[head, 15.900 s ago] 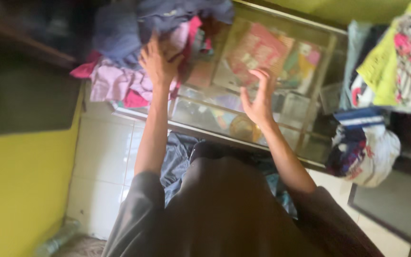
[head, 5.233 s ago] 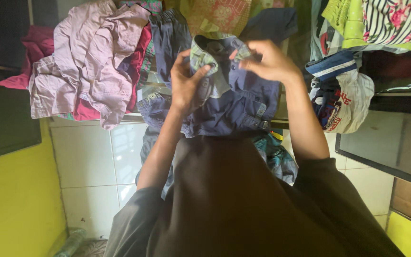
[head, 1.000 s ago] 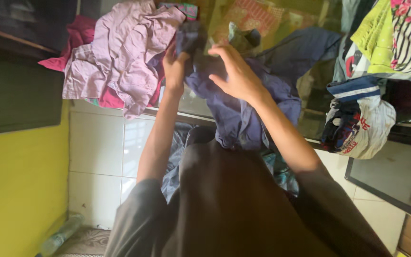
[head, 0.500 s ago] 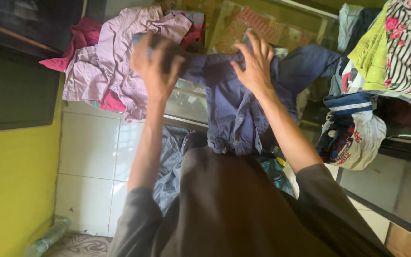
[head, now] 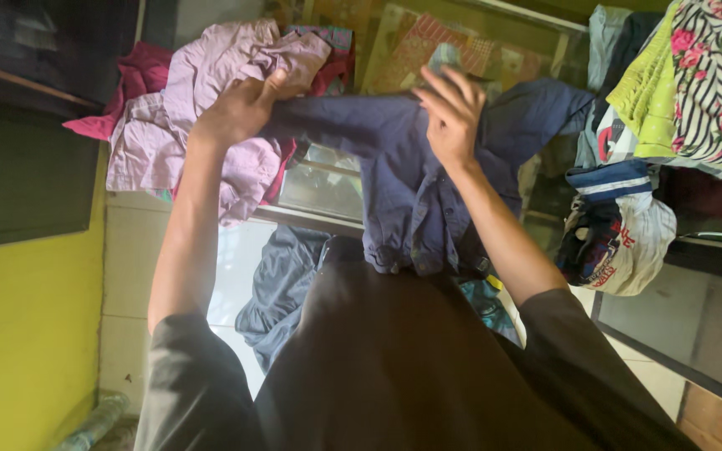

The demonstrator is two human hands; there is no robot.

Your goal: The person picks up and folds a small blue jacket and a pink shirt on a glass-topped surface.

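Left hand (head: 236, 108), arm extended, grip clamped on one sleeve of the blue shirt (head: 407, 179). Right hand (head: 453, 113), wrist bent, fingers apparently pinching the collar. Shirt hangs between both grips, draped over the glass desk (head: 327, 179); pink clothes (head: 185, 125) just left.

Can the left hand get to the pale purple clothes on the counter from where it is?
Probably yes. The left hand grips the dark blue shirt right beside the pale purple clothes, and nothing lies between them. It would have to let go of the shirt first.
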